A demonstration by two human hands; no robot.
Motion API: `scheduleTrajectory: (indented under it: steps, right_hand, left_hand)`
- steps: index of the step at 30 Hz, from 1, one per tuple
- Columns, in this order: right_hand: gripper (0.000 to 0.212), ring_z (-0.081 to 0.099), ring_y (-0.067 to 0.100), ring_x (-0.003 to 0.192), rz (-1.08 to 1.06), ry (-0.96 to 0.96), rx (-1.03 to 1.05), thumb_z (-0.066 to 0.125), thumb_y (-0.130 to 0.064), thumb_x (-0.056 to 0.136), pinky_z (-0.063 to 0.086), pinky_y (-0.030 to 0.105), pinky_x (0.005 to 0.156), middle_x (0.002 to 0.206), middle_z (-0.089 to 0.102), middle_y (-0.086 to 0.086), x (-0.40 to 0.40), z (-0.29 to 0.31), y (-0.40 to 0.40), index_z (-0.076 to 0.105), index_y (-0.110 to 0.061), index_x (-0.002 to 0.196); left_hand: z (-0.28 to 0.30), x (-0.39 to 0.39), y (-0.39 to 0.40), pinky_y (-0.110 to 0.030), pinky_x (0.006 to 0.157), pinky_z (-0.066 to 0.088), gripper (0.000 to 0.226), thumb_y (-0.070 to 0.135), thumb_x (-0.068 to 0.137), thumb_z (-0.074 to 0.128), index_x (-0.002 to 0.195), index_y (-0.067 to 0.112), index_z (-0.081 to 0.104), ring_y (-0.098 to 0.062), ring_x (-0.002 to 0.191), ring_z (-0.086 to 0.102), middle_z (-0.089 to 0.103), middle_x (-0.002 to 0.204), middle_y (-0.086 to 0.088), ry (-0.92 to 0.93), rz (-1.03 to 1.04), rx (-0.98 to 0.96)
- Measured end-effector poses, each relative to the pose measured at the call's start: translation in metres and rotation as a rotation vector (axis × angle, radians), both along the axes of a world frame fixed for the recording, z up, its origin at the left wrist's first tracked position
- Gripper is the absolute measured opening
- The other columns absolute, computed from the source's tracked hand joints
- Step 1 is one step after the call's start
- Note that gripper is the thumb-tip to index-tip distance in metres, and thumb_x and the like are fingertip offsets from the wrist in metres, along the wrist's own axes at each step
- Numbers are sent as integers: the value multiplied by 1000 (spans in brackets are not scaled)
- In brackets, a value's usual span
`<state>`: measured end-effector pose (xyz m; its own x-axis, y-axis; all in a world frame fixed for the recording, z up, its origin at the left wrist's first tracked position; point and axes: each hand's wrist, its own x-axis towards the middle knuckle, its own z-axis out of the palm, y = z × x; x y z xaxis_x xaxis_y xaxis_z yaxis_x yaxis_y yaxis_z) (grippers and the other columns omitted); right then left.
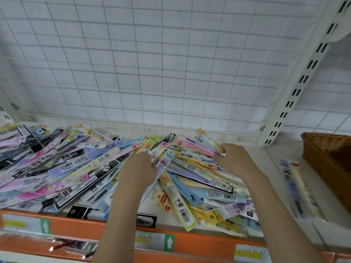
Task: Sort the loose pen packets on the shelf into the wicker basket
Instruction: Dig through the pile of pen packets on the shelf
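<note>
at mid-frame, both hands reach forward into the heap of pen packets (91, 168) on the white shelf (281, 168).
the left hand (139, 170) curls its fingers round a few packets; the right hand (232, 158) pinches packet ends at the heap's upper right. the wicker basket (326, 164) sits at the right edge, its inside mostly out of view, two packets (296, 186) just beside it.

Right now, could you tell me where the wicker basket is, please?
The wicker basket sits at the far right of the head view, on the shelf, beyond two separate packets.
</note>
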<state>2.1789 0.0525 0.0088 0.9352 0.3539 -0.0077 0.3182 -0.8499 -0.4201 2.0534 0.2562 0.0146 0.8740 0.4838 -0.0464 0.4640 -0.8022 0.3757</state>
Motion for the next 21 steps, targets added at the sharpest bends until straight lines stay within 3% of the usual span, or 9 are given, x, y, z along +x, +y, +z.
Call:
scheduleTrajectory:
  steps: [3, 7, 12, 14, 17, 21]
  right_hand:
    - [20, 48, 16, 71, 108, 33, -43, 61, -37, 86, 33, 25, 54, 75, 48, -6, -5, 1, 5, 48, -22, 88]
    - [20, 51, 19, 77, 161, -11, -124, 56, -38, 89, 34, 27, 55, 74, 47, -5, -12, -1, 13, 47, -20, 86]
    - [16, 55, 20, 73, 103, -44, -134, 52, -36, 91, 35, 26, 52, 78, 55, -2, -10, 3, 12, 56, -21, 95]
    - [12, 56, 21, 72, 86, -49, -126, 51, -31, 92, 36, 26, 52, 74, 56, -3, -8, 7, 9, 53, -24, 82]
    - [33, 56, 19, 65, 44, -52, -97, 49, -25, 92, 41, 27, 53, 67, 58, -4, -9, 12, 4, 38, -31, 62]
    - [34, 62, 24, 64, -46, -110, 39, 46, -22, 93, 46, 30, 53, 70, 65, 1, -11, 18, -10, 37, -29, 61]
  left_hand:
    - [0, 1, 0, -29, 66, 37, 34, 22, 93, 43, 62, 17, 30, -23, 76, 46, 38, 67, 2, -12, -11, -13]
    - [4, 0, 0, -30, 68, 33, 28, 23, 97, 38, 72, 13, 32, -24, 78, 42, 37, 69, 0, -103, 12, -89]
    - [7, -1, 5, -33, 52, 24, 36, 23, 97, 40, 65, 20, 23, -25, 56, 38, 39, 59, -2, -313, -8, -162]
    - [4, 1, 6, -33, 55, 25, 33, 20, 96, 41, 67, 18, 25, -28, 59, 40, 39, 58, -2, -353, 5, -197]
    - [1, 5, 4, -34, 60, 30, 26, 21, 97, 40, 74, 13, 33, -30, 67, 45, 42, 62, -2, -381, 31, -199]
    - [-2, 9, 2, -34, 59, 32, 29, 20, 97, 39, 69, 13, 41, -32, 71, 51, 55, 67, -8, -423, 26, -217]
